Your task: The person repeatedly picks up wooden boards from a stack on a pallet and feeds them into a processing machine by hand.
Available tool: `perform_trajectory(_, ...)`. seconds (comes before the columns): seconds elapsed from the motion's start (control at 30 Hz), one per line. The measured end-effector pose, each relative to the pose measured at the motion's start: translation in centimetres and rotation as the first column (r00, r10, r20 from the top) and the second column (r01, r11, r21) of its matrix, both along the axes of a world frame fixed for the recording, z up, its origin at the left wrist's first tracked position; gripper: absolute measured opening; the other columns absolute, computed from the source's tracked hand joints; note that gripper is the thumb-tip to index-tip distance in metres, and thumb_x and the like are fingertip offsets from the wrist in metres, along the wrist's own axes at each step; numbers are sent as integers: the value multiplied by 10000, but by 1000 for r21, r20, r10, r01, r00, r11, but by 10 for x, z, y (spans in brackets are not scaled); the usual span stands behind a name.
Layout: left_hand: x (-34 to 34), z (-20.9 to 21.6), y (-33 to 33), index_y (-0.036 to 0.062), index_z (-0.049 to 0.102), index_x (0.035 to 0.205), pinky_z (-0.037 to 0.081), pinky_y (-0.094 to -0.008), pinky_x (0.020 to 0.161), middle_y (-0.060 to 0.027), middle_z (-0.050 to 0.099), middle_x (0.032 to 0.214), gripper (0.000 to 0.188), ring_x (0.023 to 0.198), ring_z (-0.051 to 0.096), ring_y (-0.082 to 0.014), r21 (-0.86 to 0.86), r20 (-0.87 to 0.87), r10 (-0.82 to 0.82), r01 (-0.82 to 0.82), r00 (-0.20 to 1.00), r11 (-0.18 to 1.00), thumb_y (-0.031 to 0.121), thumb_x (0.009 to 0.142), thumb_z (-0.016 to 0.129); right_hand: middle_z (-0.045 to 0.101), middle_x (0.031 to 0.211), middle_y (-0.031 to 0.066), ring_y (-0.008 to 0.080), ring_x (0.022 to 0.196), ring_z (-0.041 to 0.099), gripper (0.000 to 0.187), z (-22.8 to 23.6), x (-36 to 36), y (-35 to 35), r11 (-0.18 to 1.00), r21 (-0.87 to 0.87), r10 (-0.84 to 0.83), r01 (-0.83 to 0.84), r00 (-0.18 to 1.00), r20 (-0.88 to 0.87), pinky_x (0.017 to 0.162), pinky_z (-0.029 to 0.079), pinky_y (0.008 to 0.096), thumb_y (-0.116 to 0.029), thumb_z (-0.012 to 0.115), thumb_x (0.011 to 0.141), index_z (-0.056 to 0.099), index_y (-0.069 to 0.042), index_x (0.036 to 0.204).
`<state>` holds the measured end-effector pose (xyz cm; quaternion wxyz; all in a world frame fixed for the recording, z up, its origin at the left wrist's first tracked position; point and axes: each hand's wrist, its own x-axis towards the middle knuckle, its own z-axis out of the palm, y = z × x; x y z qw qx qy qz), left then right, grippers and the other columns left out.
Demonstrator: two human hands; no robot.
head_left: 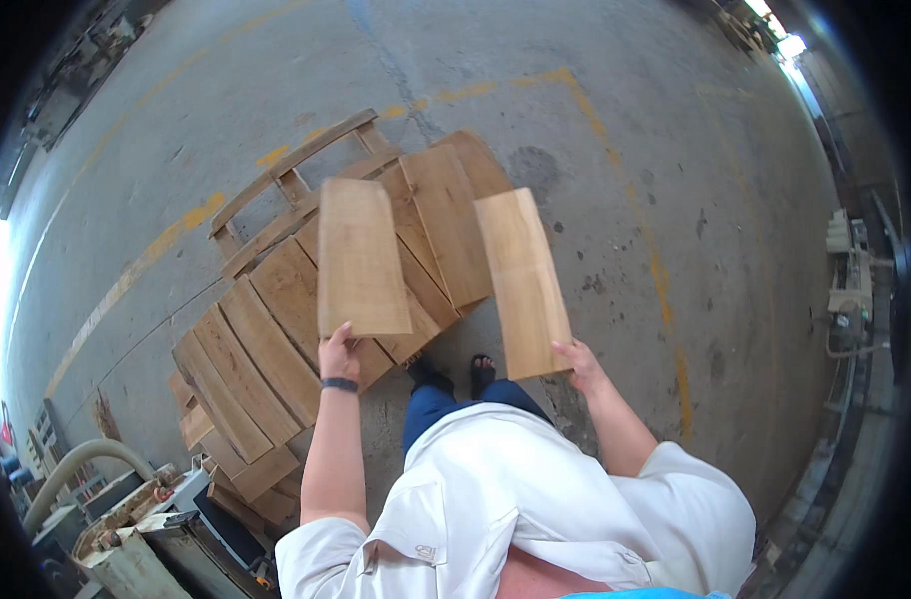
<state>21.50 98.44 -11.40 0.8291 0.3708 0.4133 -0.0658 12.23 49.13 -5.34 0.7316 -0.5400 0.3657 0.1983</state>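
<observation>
My left hand (338,357), with a dark band at its wrist, is closed on the near end of a wide wooden board (360,262). A second, narrower wooden board (523,285) is gripped at its near right corner by my right hand (579,365). Both boards are held up apart from each other, their far ends pointing away from me. Beneath and beyond the left board lies a stack of wooden boards (276,344), spread side by side in overlapping rows. The left board hides part of that stack.
A wooden frame with crosspieces (294,185) lies along the stack's far side. Machinery with a thick pale hose (86,454) stands at the lower left. Grey concrete floor (635,130) bears yellow painted lines (665,290). More equipment (850,270) lines the right edge.
</observation>
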Motion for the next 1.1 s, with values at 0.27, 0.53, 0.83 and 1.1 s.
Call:
perform_trajectory(0.27, -228, 57, 2, 89, 533, 1337, 605, -465, 911, -97, 655, 1231, 462, 1111, 660, -286, -152, 116, 268, -250, 956, 956, -15, 895, 614, 671, 1217, 102, 211, 1110, 655, 549, 15, -12, 12, 930, 287, 230, -230, 973, 36, 950, 513, 363, -184, 757, 847, 563, 18, 1319)
perform_trajectory(0.53, -415, 127, -50, 29, 572, 1277, 575, -474, 970, -127, 671, 1229, 391, 1124, 665, -294, -171, 240, 560, -533, 793, 829, 2, 896, 654, 661, 1221, 104, 212, 1114, 648, 601, 40, -46, 53, 783, 326, 509, -531, 846, 156, 986, 504, 346, -199, 787, 828, 538, 28, 1326)
perform_trajectory(0.83, -583, 154, -34, 26, 586, 1260, 558, -477, 1000, -139, 688, 1208, 378, 1120, 671, -286, -287, 309, 815, -769, 491, 572, 7, 894, 678, 653, 1227, 93, 201, 1144, 625, 658, 74, -131, 193, 522, 343, 774, -781, 603, 194, 1005, 481, 340, -244, 806, 818, 519, 23, 1346)
perform_trajectory(1.1, -751, 156, 43, 40, 570, 1288, 550, -473, 1013, -128, 684, 1215, 419, 1120, 669, -276, -256, 386, 888, -895, 251, 365, -14, 887, 676, 660, 1217, 81, 185, 1139, 626, 688, 82, -236, 379, 217, 302, 912, -928, 303, 276, 989, 475, 327, -286, 817, 800, 529, 11, 1349)
